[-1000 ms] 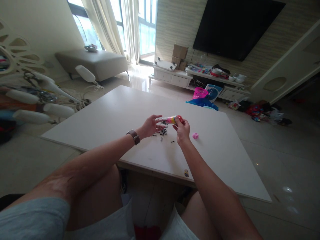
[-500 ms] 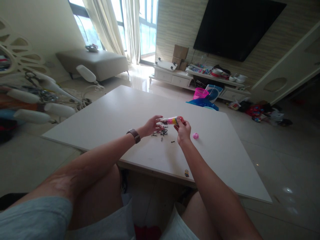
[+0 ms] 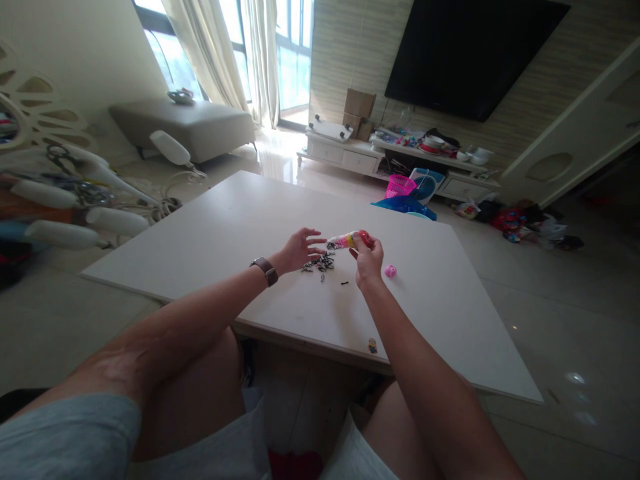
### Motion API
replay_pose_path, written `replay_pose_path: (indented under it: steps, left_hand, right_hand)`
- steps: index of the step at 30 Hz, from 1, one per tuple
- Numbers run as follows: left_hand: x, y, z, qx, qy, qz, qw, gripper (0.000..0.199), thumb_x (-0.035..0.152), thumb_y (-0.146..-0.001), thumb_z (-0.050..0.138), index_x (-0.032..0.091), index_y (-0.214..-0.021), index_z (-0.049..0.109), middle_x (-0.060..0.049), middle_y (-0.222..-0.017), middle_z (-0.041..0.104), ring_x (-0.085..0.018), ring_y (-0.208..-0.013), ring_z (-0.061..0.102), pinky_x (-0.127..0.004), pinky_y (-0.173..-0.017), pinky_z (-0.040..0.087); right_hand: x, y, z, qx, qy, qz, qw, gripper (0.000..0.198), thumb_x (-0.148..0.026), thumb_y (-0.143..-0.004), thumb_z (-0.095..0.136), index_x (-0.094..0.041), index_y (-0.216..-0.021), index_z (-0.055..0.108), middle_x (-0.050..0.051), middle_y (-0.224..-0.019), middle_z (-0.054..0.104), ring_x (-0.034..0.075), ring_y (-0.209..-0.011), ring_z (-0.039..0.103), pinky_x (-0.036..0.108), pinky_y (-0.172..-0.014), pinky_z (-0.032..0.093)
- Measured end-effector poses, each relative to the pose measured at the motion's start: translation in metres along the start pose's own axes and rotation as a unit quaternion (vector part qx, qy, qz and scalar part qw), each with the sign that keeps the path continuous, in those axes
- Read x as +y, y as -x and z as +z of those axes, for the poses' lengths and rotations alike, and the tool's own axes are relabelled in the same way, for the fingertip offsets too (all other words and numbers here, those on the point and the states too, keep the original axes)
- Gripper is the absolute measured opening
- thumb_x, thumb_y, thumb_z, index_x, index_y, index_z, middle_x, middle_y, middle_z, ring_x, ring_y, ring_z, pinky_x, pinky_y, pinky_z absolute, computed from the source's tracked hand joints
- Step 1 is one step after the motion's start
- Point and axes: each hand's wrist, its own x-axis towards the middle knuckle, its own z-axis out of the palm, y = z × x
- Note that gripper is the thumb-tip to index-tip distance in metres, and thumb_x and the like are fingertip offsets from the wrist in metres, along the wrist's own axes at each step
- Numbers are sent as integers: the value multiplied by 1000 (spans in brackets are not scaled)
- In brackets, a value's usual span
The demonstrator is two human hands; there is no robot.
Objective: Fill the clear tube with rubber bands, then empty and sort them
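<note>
My right hand (image 3: 369,261) grips a small clear bottle (image 3: 344,241) by its red end. The bottle lies nearly level above the table, with pink and yellow on its side and dark small bits at its left end. My left hand (image 3: 299,252), a brown watch on its wrist, is open with fingers spread just left of that end, apart from it. Under the hands lies a pile of small dark clip-like pieces (image 3: 324,262); their exact kind is too small to tell. One dark piece (image 3: 345,283) lies apart. A pink round cap-like thing (image 3: 391,271) sits right of my right hand.
The white table (image 3: 225,220) spreads before my knees, with a small cartoon sticker (image 3: 373,345) near its front edge. A lamp with white shades (image 3: 170,147) stands at the left. Beyond the table are a pink basket (image 3: 401,186) and a low TV cabinet (image 3: 340,155).
My left hand has drawn slightly left, away from the bottle's end, and its fingers have straightened. My right hand still holds the bottle in nearly the same place.
</note>
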Motion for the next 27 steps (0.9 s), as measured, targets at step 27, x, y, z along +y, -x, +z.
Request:
replay_pose_path:
  steps: [27]
  left_hand:
    - [-1,-3,0,50,-42,-5,998,29,40,-80,64,20,-100,57,-11,-109,69,-21,-72,68,-34,-65,53]
  right_hand:
    - [0,-3,-2,6,2,-14,1000,51,-48,-63,85,-22,-95,55,0,-110,63,15,-97,65,27,-77,59]
